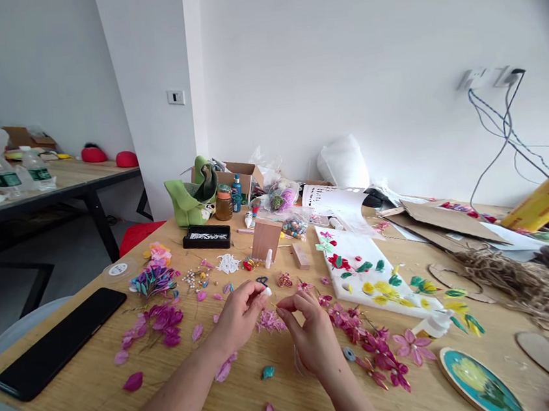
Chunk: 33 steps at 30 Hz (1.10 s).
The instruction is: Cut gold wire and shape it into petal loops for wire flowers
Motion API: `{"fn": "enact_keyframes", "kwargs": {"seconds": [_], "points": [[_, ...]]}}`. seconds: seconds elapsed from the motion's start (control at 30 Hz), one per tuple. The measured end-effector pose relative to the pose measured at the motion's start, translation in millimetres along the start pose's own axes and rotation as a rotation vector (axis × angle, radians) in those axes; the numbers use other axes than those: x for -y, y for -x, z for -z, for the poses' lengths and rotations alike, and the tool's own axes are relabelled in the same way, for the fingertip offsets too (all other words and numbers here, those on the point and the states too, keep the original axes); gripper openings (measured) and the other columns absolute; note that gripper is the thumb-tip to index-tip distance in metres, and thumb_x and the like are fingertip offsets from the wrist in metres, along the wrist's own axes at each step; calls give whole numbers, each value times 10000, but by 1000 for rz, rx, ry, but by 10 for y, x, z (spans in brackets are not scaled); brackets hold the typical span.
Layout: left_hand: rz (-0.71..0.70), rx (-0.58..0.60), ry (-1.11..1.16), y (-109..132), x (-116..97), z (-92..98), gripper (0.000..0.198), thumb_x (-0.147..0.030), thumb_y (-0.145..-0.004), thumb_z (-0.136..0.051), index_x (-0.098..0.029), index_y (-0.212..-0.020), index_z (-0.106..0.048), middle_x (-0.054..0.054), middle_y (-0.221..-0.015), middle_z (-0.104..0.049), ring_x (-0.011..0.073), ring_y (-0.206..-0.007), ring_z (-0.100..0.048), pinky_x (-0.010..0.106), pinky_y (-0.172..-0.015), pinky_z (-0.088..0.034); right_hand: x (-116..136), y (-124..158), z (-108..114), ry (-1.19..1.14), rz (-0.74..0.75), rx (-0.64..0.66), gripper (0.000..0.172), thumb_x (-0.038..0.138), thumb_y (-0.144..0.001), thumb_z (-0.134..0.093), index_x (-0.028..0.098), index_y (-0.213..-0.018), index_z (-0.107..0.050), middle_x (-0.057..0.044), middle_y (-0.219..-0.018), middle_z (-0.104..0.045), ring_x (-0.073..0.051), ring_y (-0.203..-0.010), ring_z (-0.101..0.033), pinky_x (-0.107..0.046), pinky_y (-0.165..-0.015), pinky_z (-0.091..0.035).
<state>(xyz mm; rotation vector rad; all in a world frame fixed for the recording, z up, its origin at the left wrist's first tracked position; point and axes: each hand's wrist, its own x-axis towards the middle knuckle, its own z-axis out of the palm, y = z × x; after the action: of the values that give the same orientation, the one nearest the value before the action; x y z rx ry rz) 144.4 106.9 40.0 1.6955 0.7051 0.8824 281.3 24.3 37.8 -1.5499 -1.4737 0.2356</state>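
My left hand [238, 319] is closed in a pinch over the middle of the table, with a small white piece [266, 291] at its fingertips whose kind I cannot make out. Close beside it, my right hand [310, 329] pinches a thin gold wire [274, 306] that reaches toward the left fingers. Under the hands lies a heap of pink stamen-like bits [270, 322]. Small scissors [261, 279] rest just beyond. Magenta wire-and-fabric flowers [379, 350] spread to the right, and loose petals [133, 381] and a magenta petal bunch [166, 321] to the left.
A black slab-like case [60, 342] lies at left. A white foam board [370, 274] with yellow, red and green pieces is at right, near a painted oval hoop [479, 380]. Behind stand a wooden block [265, 240], a black tray [206, 237] and a green bag [190, 201].
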Motion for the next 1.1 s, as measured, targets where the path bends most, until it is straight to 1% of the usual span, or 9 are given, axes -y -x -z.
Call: {"fn": "enact_keyframes", "kwargs": {"seconds": [0.13,0.23,0.4,0.47,0.7,0.83,0.93,1.0,1.1], "points": [[38,-10,62,-19,58,-31,298,-445,-858,-512,-156,-855,-584,2,-729,-551,142,-678,-515,252,-647,-428,66,27,-50,173,204,-103,216,141,-909,-432,192,-725,-532,-30,-743,-527,-190,-761,-463,-342,-738,-380],[55,6,99,-30,48,-30,338,-481,-847,-514,-151,-823,-578,-4,-699,-539,136,-649,-511,247,-628,-431,79,33,-52,227,244,-107,217,120,-916,-419,195,-746,-531,-32,-752,-526,-191,-769,-451,-342,-729,-376],[31,13,71,-20,-6,-13,309,-456,-857,-522,-155,-838,-589,1,-736,-545,145,-691,-511,245,-647,-421,53,40,-25,257,194,-52,114,177,-908,-499,211,-866,-599,-41,-846,-559,-208,-848,-467,-372,-792,-373],[12,14,46,-7,-12,-16,285,-432,-871,-516,-160,-839,-594,0,-738,-540,146,-702,-498,241,-650,-409,52,44,-28,281,183,-50,109,188,-906,-512,222,-911,-616,-43,-866,-563,-217,-867,-464,-374,-790,-362],[-34,30,15,53,14,-60,262,-408,-889,-515,-167,-860,-614,19,-796,-574,164,-771,-510,244,-696,-408,71,45,-66,247,176,-45,164,147,-910,-472,215,-806,-580,-22,-773,-558,-209,-820,-461,-360,-781,-346],[-18,26,77,64,40,-99,280,-436,-881,-522,-166,-875,-595,15,-795,-571,158,-755,-519,242,-684,-425,110,64,-83,265,186,-102,206,134,-908,-446,204,-746,-553,-25,-752,-547,-205,-799,-453,-380,-807,-338],[-9,31,102,50,39,-101,299,-456,-877,-520,-165,-872,-585,6,-776,-561,147,-726,-514,238,-663,-428,112,65,-94,285,191,-144,209,154,-912,-453,205,-759,-586,-30,-748,-562,-209,-794,-455,-398,-818,-331],[-8,30,109,34,21,-86,306,-464,-871,-525,-164,-854,-584,-2,-753,-552,142,-711,-509,236,-656,-427,83,50,-88,241,147,-121,208,207,-922,-464,213,-788,-623,-36,-759,-583,-217,-805,-469,-395,-807,-341],[-5,30,114,15,-16,-50,311,-468,-871,-521,-166,-848,-587,2,-765,-560,146,-727,-526,242,-679,-439,17,8,-39,75,8,-39,270,342,-944,-440,218,-854,-662,-54,-810,-623,-231,-845,-512,-399,-818,-367]]}}
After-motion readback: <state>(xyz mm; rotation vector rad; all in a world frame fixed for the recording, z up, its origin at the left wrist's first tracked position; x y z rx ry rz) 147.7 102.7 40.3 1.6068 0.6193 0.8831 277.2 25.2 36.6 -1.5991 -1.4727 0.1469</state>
